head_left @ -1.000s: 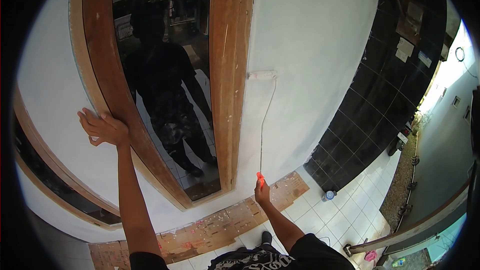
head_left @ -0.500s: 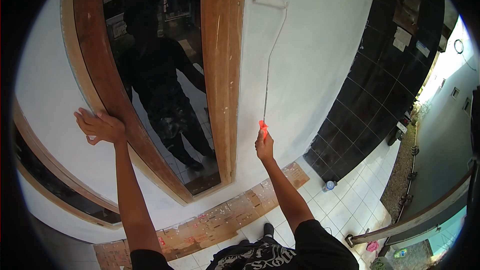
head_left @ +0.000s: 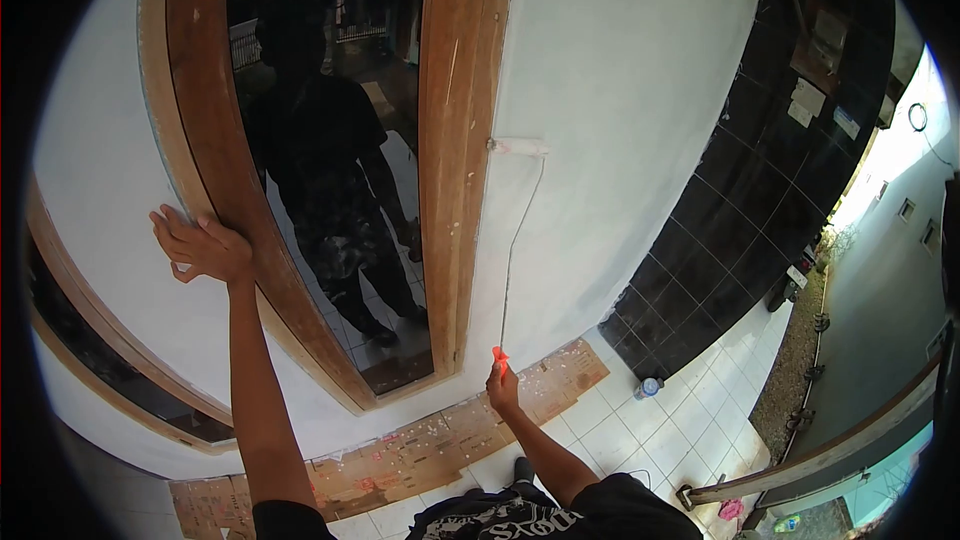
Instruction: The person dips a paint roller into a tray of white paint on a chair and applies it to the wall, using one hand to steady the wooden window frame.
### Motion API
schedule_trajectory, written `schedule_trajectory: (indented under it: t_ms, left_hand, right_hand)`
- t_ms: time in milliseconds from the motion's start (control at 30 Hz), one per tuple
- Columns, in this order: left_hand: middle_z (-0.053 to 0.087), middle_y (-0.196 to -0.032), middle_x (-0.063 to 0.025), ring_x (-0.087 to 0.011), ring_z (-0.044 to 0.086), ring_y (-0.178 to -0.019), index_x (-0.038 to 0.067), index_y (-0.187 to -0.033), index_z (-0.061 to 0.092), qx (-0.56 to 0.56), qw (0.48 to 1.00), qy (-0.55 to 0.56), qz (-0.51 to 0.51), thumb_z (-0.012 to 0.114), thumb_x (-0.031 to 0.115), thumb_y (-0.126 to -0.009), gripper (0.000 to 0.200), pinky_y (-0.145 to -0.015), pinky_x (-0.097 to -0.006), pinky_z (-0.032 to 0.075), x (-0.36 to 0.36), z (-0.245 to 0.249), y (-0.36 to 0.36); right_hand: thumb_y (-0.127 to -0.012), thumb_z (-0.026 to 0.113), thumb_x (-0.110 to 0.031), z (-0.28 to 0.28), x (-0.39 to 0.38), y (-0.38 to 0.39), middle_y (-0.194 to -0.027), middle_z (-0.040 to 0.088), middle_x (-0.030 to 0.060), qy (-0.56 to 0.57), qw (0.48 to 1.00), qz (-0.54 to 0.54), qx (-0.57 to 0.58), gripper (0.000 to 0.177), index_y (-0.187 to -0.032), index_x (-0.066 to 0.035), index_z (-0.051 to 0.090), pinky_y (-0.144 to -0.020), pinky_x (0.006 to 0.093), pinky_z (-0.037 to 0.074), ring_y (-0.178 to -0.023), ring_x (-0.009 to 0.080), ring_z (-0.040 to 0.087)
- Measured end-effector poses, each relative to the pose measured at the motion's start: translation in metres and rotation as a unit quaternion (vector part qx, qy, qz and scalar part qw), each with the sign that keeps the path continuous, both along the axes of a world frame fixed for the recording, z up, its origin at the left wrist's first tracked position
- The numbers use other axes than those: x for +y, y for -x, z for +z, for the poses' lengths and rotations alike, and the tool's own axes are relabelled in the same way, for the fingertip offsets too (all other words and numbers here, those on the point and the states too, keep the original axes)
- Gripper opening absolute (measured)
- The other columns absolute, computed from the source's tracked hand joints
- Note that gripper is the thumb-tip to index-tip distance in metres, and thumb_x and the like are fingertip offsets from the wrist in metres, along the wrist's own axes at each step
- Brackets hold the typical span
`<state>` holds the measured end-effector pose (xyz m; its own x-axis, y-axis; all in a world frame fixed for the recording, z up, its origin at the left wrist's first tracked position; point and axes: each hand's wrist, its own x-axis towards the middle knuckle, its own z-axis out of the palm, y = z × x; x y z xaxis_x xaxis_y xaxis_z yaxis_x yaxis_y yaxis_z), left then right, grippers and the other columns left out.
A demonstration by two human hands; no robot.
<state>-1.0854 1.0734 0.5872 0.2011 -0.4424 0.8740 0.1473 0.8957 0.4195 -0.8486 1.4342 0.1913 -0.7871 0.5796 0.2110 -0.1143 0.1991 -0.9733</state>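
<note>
My right hand [head_left: 503, 388] is wrapped around the orange handle of a paint roller [head_left: 518, 147]. Its long thin wire frame runs up from the handle, and the white roller sleeve lies against the white wall [head_left: 620, 90], with its left end at the edge of the wooden window frame [head_left: 458, 160]. My left hand [head_left: 205, 248] rests with fingers spread on the wall and the left side of that frame, holding nothing. Between the frame's two sides, dark glass [head_left: 330, 140] reflects a standing person.
Black tiles [head_left: 740, 180] cover the wall section on the right. Paint-spotted cardboard [head_left: 440, 440] lies along the wall's foot on the white tile floor [head_left: 660, 440]. A small container [head_left: 649, 388] stands near the black tiles. A second wooden-framed window [head_left: 110, 340] is at lower left.
The paint roller has moved down the wall and slightly left, up to the window frame's edge. My right hand came down with it. My left hand stays in the same place.
</note>
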Motion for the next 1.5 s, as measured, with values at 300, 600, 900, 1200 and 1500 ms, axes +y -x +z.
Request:
schedule_trajectory:
  t_ms: [300,600,900,1200,1500]
  left_hand:
    - [0.038,-0.151,-0.0142,-0.0314,0.033,-0.138,0.009,-0.141,0.046,0.018,1.0,0.004,-0.007,0.026,0.049,-0.103,0.059,-0.099,-0.0644,0.023,0.0,0.002,0.002]
    - [0.036,-0.151,-0.0142,-0.0316,0.032,-0.138,0.008,-0.142,0.044,-0.003,1.0,0.006,-0.004,0.027,0.047,-0.103,0.058,-0.101,-0.064,0.022,0.001,-0.001,-0.001]
    - [0.036,-0.152,-0.0147,-0.0312,0.033,-0.138,0.007,-0.143,0.044,0.017,1.0,0.018,-0.015,0.027,0.045,-0.103,0.057,-0.099,-0.0608,0.022,0.0,0.001,-0.003]
    - [0.036,-0.151,-0.0163,-0.0329,0.032,-0.137,0.005,-0.143,0.043,0.014,1.0,0.021,-0.017,0.027,0.043,-0.103,0.057,-0.1,-0.0596,0.022,-0.001,0.003,-0.004]
    - [0.038,-0.15,-0.0155,-0.0319,0.033,-0.138,0.006,-0.143,0.044,0.018,0.999,0.022,-0.018,0.027,0.045,-0.104,0.057,-0.102,-0.0611,0.023,0.0,0.001,-0.003]
  right_hand:
    - [-0.103,0.04,-0.049,0.179,0.034,0.098,-0.055,0.039,-0.0034,0.03,0.995,-0.016,0.089,0.045,-0.082,-0.009,0.042,-0.039,0.0256,0.038,-0.042,0.0073,0.04]
    - [-0.102,0.039,-0.054,0.274,0.041,0.121,-0.054,0.044,0.0,0.048,0.995,0.024,0.082,0.052,-0.077,-0.009,0.041,-0.041,0.0286,0.042,-0.043,0.0106,0.046]
    - [-0.104,0.038,-0.044,0.054,-0.028,0.023,-0.056,0.048,-0.0017,-0.006,1.0,-0.002,0.021,0.059,-0.141,0.002,0.046,-0.051,0.027,0.041,-0.051,0.0082,0.05]
    - [-0.101,0.038,-0.056,0.283,0.052,0.123,-0.051,0.035,-0.0027,0.031,0.994,0.003,0.105,0.053,-0.073,-0.012,0.036,-0.038,0.0277,0.036,-0.039,0.0097,0.036]
    - [-0.097,0.042,-0.062,0.415,0.094,0.149,-0.052,0.041,-0.0001,0.012,0.993,-0.011,0.117,0.059,-0.07,-0.01,0.04,-0.039,0.0278,0.04,-0.04,0.011,0.043]
